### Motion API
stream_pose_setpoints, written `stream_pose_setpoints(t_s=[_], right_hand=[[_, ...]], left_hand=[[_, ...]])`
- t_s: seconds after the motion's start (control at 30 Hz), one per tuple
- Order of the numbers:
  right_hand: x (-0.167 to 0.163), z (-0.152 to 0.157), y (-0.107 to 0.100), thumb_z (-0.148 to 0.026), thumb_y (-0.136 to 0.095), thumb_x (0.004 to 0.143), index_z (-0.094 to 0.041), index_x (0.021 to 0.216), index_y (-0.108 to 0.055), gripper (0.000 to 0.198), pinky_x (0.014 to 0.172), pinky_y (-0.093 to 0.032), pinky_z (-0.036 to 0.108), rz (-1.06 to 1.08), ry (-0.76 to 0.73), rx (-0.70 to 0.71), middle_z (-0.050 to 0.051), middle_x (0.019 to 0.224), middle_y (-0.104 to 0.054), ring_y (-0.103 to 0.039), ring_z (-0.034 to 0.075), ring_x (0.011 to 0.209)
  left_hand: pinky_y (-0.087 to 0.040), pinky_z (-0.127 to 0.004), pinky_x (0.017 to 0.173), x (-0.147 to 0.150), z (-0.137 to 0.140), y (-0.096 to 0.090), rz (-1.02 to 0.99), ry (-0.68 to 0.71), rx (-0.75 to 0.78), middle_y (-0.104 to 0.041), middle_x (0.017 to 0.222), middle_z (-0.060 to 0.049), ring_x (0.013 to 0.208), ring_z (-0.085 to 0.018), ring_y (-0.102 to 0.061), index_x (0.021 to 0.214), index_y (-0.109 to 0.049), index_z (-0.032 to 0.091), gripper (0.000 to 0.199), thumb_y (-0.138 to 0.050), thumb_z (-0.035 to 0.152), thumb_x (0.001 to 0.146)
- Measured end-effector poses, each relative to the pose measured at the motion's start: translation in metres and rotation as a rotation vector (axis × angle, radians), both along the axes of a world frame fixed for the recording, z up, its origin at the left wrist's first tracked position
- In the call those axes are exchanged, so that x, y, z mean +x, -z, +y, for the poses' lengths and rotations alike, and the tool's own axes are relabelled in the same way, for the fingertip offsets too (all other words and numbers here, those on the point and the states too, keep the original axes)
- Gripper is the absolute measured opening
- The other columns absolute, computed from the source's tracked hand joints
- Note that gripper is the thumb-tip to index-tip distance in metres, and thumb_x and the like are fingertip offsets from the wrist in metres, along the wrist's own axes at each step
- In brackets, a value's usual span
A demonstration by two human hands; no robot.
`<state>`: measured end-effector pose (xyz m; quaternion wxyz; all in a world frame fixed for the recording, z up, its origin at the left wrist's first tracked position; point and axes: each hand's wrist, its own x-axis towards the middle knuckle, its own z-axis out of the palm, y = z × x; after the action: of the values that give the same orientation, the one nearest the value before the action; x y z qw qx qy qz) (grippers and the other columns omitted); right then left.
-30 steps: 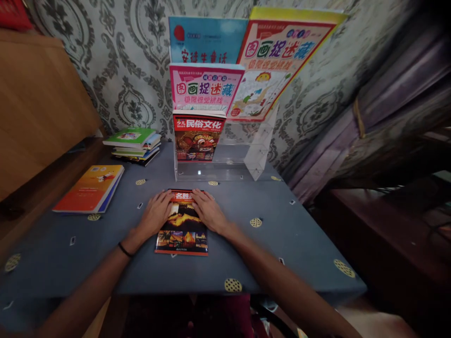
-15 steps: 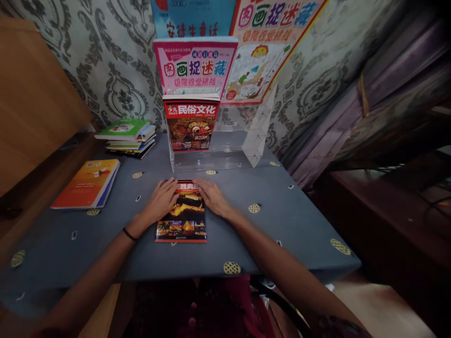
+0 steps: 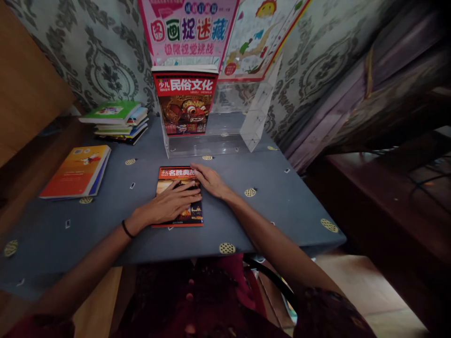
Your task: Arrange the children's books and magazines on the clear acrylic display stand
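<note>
A small book with a dark cover and a red-orange top band lies flat on the blue tablecloth, in front of a clear stand. Flat across the middle of its cover rests my left hand, fingers stretched out and hiding part of the pictures. My right hand is at the book's upper right corner, fingers extended and touching that edge. Behind it, the clear acrylic stand holds a red book with a mask on its cover on its front tier, upright at the left.
A pink book and a larger picture book stand higher in the stand. At the left are a stack of books with a green one on top and an orange book over a blue one. A curtain hangs right.
My left hand has slid from the book's upper left edge down onto the middle of its cover. My right hand stays at the upper right corner. The view has tilted slightly downward.
</note>
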<state>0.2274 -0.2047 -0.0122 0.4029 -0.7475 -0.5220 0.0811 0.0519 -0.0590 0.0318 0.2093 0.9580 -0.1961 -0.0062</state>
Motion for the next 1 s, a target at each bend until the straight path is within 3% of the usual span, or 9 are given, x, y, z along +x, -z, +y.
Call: stream_pose_setpoints(t_s=[0.23, 0.3, 0.43, 0.53, 0.73, 0.8, 0.87, 0.93, 1.0], right_hand=[[0.0, 0.001, 0.002, -0.045, -0.033, 0.107, -0.018, 0.141, -0.057, 0.049, 0.111, -0.044, 0.043, -0.021, 0.008, -0.003, 0.012, 0.139, -0.064, -0.058, 0.025, 0.129], [-0.001, 0.001, 0.002, -0.044, -0.034, 0.107, -0.018, 0.14, -0.057, 0.048, 0.111, -0.044, 0.043, -0.022, 0.012, 0.001, 0.011, 0.14, -0.063, -0.058, 0.025, 0.129], [-0.004, 0.001, 0.002, -0.042, -0.035, 0.106, -0.018, 0.139, -0.058, 0.046, 0.112, -0.043, 0.045, -0.034, 0.025, -0.013, 0.011, 0.14, -0.064, -0.058, 0.026, 0.13], [-0.003, 0.0, 0.003, -0.039, -0.037, 0.106, -0.018, 0.139, -0.058, 0.045, 0.112, -0.042, 0.045, -0.039, 0.03, -0.021, 0.011, 0.142, -0.062, -0.056, 0.026, 0.132], [-0.033, 0.001, -0.017, -0.031, -0.039, 0.105, -0.02, 0.128, -0.065, 0.037, 0.115, -0.037, 0.05, -0.192, 0.045, -0.041, 0.011, 0.127, -0.071, -0.061, 0.026, 0.124], [-0.064, 0.005, -0.029, -0.029, -0.036, 0.106, -0.02, 0.122, -0.069, 0.037, 0.118, -0.033, 0.049, -0.298, -0.1, -0.026, 0.01, 0.118, -0.074, -0.066, 0.024, 0.116], [-0.099, 0.01, -0.039, -0.03, -0.036, 0.108, -0.022, 0.123, -0.068, 0.037, 0.118, -0.034, 0.045, -0.382, -0.415, -0.056, 0.007, 0.117, -0.075, -0.066, 0.021, 0.116], [-0.128, 0.015, -0.044, -0.035, -0.039, 0.108, -0.023, 0.131, -0.063, 0.035, 0.12, -0.032, 0.04, -0.463, -0.643, -0.107, 0.004, 0.134, -0.068, -0.057, 0.017, 0.13], [-0.145, 0.019, -0.044, -0.037, -0.044, 0.107, -0.021, 0.137, -0.058, 0.037, 0.123, -0.028, 0.04, -0.546, -0.754, -0.17, 0.006, 0.148, -0.058, -0.048, 0.017, 0.14]], left_hand=[[-0.009, -0.059, 0.126, -0.033, -0.015, -0.01, 0.09, 0.114, -0.078, -0.056, 0.15, 0.003, 0.153, -0.021, -0.028, 0.138, -0.058, 0.04, 0.047, -0.042, 0.017, 0.1], [-0.014, -0.057, 0.126, -0.031, -0.012, -0.01, 0.095, 0.1, -0.093, -0.059, 0.147, 0.003, 0.152, -0.021, -0.031, 0.135, -0.061, 0.038, 0.043, -0.041, 0.021, 0.102], [-0.031, -0.051, 0.121, -0.006, 0.013, 0.0, -0.062, -0.147, -0.13, -0.061, 0.145, -0.004, 0.144, -0.023, -0.044, 0.132, -0.063, 0.027, 0.039, -0.038, 0.027, 0.103], [-0.032, -0.052, 0.12, 0.016, 0.04, 0.014, -0.173, -0.357, -0.067, -0.059, 0.146, -0.011, 0.141, -0.026, -0.047, 0.135, -0.06, 0.018, 0.04, -0.043, 0.027, 0.1], [-0.031, -0.051, 0.12, 0.028, 0.062, 0.035, -0.177, -0.363, -0.013, -0.057, 0.147, -0.014, 0.141, -0.025, -0.048, 0.134, -0.059, 0.016, 0.04, -0.045, 0.03, 0.1], [-0.031, -0.05, 0.12, 0.026, 0.062, 0.036, -0.181, -0.357, -0.02, -0.057, 0.148, -0.013, 0.141, -0.024, -0.048, 0.134, -0.059, 0.016, 0.04, -0.045, 0.031, 0.101], [-0.031, -0.05, 0.12, 0.025, 0.062, 0.036, -0.178, -0.355, -0.022, -0.057, 0.148, -0.013, 0.141, -0.024, -0.048, 0.134, -0.06, 0.016, 0.039, -0.044, 0.031, 0.101], [-0.03, -0.05, 0.12, 0.025, 0.061, 0.036, -0.178, -0.363, -0.02, -0.056, 0.148, -0.013, 0.142, -0.023, -0.047, 0.135, -0.059, 0.017, 0.039, -0.043, 0.031, 0.102], [-0.029, -0.051, 0.121, 0.025, 0.061, 0.035, -0.18, -0.366, -0.019, -0.056, 0.149, -0.013, 0.142, -0.022, -0.047, 0.135, -0.059, 0.017, 0.039, -0.043, 0.031, 0.102]])
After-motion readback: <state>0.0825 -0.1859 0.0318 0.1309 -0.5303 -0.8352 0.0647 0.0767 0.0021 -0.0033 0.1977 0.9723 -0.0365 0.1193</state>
